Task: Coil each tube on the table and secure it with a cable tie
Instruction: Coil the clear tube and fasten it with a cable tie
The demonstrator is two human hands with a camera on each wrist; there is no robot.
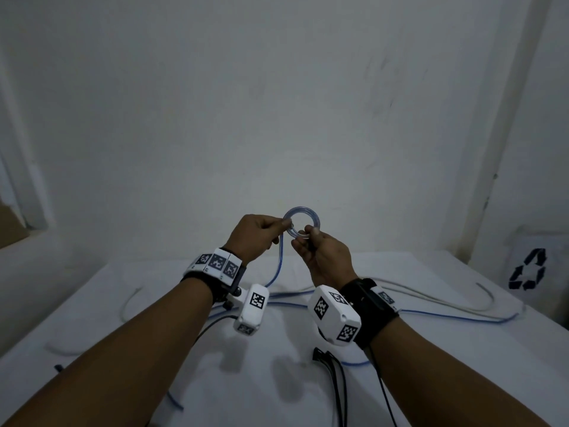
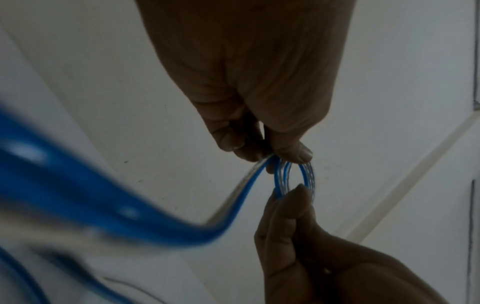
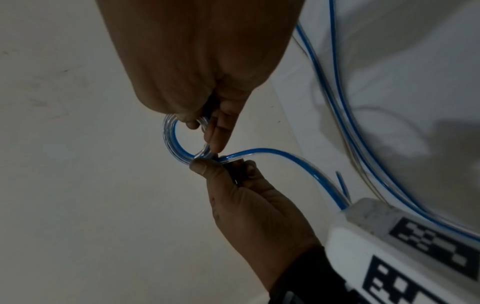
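Note:
A small coil (image 1: pixel 303 222) of clear tube with a blue stripe is held up in front of the wall, above the table (image 1: pixel 123 349). My left hand (image 1: pixel 278 229) pinches the coil's left side, where the loose tube (image 1: pixel 278 263) runs down to the table. My right hand (image 1: pixel 308 235) pinches the coil's lower right. In the left wrist view the left hand (image 2: pixel 265 152) and right hand (image 2: pixel 293 197) grip the coil (image 2: pixel 307 181) from opposite sides. The right wrist view shows the coil (image 3: pixel 170 142) between the right hand (image 3: pixel 205 125) and the left hand (image 3: pixel 223 166). Black cable ties (image 1: pixel 335 374) lie on the table near me.
The rest of the blue-striped tube (image 1: pixel 446 315) snakes over the white table, beside a plain whitish tube (image 1: pixel 455 298) behind it. A white bag with a recycling mark (image 1: pixel 528 269) stands at the right edge. A cardboard piece (image 1: pixel 9 226) sits far left. The wall is close behind.

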